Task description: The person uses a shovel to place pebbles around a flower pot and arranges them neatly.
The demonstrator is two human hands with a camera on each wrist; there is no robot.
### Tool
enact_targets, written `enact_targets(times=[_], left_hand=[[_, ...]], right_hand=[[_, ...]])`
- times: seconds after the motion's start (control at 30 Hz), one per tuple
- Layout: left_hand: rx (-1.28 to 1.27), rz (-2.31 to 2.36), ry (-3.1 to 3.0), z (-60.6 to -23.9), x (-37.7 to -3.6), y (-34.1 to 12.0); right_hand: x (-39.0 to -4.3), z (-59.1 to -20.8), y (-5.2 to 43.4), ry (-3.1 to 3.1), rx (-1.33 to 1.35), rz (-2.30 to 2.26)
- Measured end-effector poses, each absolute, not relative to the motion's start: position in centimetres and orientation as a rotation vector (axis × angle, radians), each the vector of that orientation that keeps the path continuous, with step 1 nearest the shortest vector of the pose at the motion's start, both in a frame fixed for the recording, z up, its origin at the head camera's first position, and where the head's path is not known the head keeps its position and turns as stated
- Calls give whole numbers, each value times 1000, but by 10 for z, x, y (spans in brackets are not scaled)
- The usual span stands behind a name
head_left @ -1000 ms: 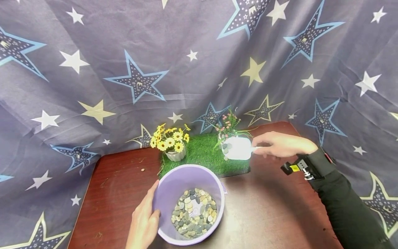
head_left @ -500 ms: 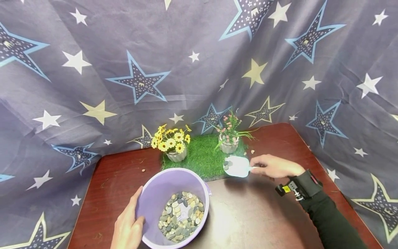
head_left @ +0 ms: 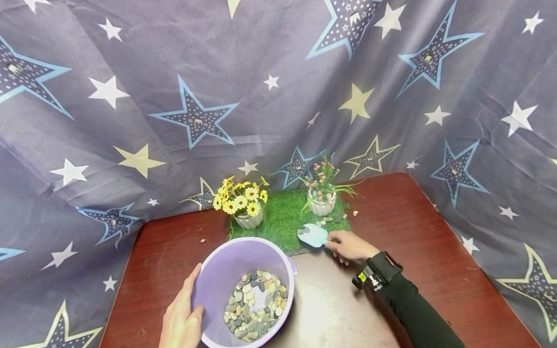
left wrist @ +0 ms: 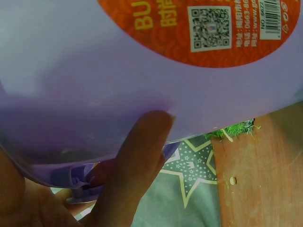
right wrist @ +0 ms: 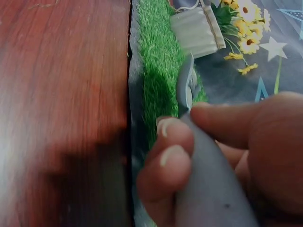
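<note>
My left hand (head_left: 180, 314) grips the side of a purple bucket (head_left: 209, 285), its mouth tilted toward me. Grey and tan pebbles (head_left: 245, 321) cover much of the bucket's bottom. In the left wrist view a finger lies along the bucket's outer wall (left wrist: 94, 85), below an orange label (left wrist: 175, 47). My right hand (head_left: 350, 246) holds a pale blue scoop (head_left: 316, 237) by its handle (right wrist: 213, 184), over the front right of a green grass mat (head_left: 278, 227). A few dark pebbles (head_left: 303, 230) sit at the scoop's far left end.
A white pot of yellow flowers (head_left: 249, 220) stands at the mat's left, a white pot of pink flowers (head_left: 322, 208) at its right. Several pebbles (head_left: 337, 219) lie before the pink-flowered pot. Single stones lie on the brown table (head_left: 174, 256). A star-patterned cloth (head_left: 261, 111) hangs behind.
The scoop came toward me from before the pink-flowered pot, then moved left over the mat. Pebbles show near that pot. The bucket and left hand shifted left, then stayed nearly still.
</note>
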State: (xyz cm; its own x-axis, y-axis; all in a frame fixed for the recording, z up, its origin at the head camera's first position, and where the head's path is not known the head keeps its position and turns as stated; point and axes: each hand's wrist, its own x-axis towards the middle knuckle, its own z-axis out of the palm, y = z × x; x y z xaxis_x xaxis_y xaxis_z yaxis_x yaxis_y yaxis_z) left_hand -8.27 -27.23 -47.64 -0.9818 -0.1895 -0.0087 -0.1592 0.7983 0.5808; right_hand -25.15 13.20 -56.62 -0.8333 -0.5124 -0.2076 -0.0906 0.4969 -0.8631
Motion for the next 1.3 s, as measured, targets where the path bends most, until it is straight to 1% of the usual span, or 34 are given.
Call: enact_targets(times=[0.23,0.4,0.83,1.3], left_hand=[[312,-997,-2945,-476,-82,-273],[290,-961,-2925,-478,-82,-273],[265,-934,-2899,-482,-82,-272],[257,-925,-2880,-483,-82,-272]], right_hand=[[-255,-573,118,2257,-343,-1360],[-257,-572,117,2206,-292,-1389],[-268,-555,119,2156,-302,-1364],[-266,-546,110,2260,-302,-1272]])
